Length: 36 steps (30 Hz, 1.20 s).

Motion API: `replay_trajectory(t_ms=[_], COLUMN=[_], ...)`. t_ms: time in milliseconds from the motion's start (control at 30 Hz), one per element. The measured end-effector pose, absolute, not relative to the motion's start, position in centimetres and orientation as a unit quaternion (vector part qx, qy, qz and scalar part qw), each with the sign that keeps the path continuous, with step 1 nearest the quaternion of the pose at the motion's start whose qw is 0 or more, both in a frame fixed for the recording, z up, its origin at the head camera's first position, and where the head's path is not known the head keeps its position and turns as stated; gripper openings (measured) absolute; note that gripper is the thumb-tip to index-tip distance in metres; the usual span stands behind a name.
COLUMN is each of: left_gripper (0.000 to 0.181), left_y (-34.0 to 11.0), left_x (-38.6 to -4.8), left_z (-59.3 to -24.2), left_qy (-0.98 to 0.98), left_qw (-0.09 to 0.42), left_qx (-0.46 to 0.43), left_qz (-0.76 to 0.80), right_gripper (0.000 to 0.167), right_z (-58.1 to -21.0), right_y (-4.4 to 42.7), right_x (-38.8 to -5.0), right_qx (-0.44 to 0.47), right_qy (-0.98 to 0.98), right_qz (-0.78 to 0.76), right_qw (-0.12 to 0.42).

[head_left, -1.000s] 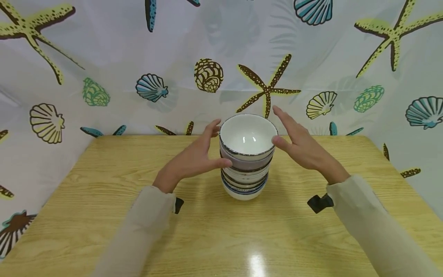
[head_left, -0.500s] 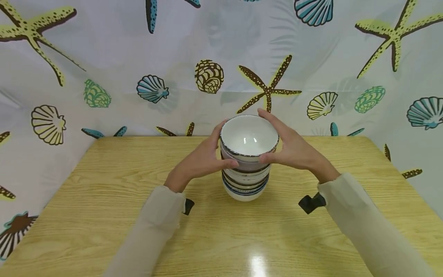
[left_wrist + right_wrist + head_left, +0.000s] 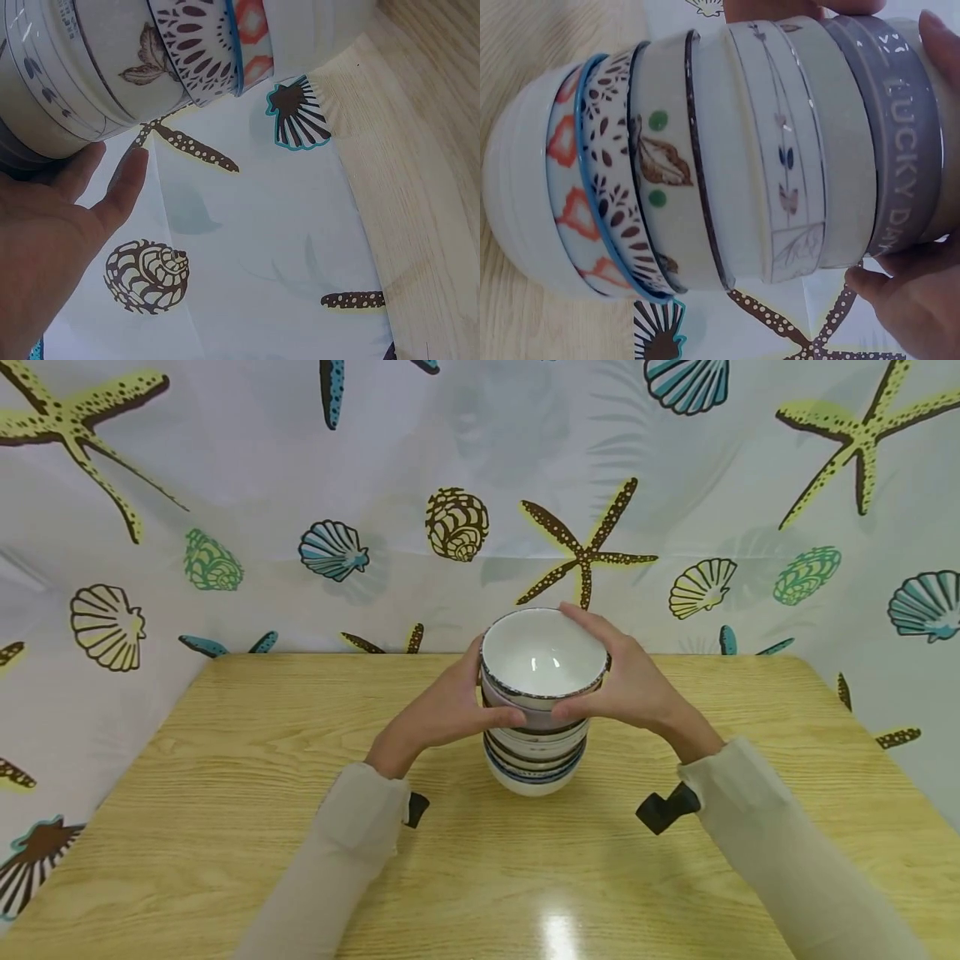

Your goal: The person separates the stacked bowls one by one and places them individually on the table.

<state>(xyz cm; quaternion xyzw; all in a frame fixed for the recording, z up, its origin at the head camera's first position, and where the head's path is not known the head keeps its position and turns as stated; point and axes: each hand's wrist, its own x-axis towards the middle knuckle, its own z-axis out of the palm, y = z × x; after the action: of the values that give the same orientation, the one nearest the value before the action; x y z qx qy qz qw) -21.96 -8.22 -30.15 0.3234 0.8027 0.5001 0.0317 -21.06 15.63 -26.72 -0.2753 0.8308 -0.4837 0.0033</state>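
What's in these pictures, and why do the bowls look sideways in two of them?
There's no robot here, just a person. A stack of bowls stands on a wood-patterned table, with a shell-and-starfish cloth behind it. The left hand and right hand grip the stack near its top, one on each side. The wide view is filmed from the person's head, looking forward and down. The other two are filmed from the wrists, turned, so the upright stack looks sideways. The right wrist view shows a grayish-purple bowl saying LUCKY DAY.
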Motion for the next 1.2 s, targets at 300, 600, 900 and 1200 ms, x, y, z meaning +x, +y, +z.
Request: replay_trajectory(t_ms=[300, 600, 900, 1200], left_gripper=[0.133, 0.133, 0.130, 0.134], left_y=[-8.26, -8.32, -8.32, -8.57], left_x=[-21.91, -21.85, -21.78, -21.82], left_z=[-30.05, -29.98, -29.90, -29.75], left_qy=[0.804, 0.808, 0.805, 0.814], left_qw=[0.036, 0.042, 0.040, 0.046], left_qx=[0.318, 0.314, 0.321, 0.308], left_qz=[0.500, 0.496, 0.497, 0.491], right_gripper=[0.126, 0.121, 0.116, 0.112], right_z=[-26.77, -26.81, -27.30, -26.50], right_y=[15.41, 15.27, 15.08, 15.15], right_x=[-21.08, -20.98, -20.83, -20.98], right_qx=[-0.267, -0.270, -0.270, -0.266], right_qy=[0.829, 0.834, 0.819, 0.819], right_qz=[-0.492, -0.481, -0.506, -0.506], right_qw=[0.006, -0.005, -0.024, -0.042])
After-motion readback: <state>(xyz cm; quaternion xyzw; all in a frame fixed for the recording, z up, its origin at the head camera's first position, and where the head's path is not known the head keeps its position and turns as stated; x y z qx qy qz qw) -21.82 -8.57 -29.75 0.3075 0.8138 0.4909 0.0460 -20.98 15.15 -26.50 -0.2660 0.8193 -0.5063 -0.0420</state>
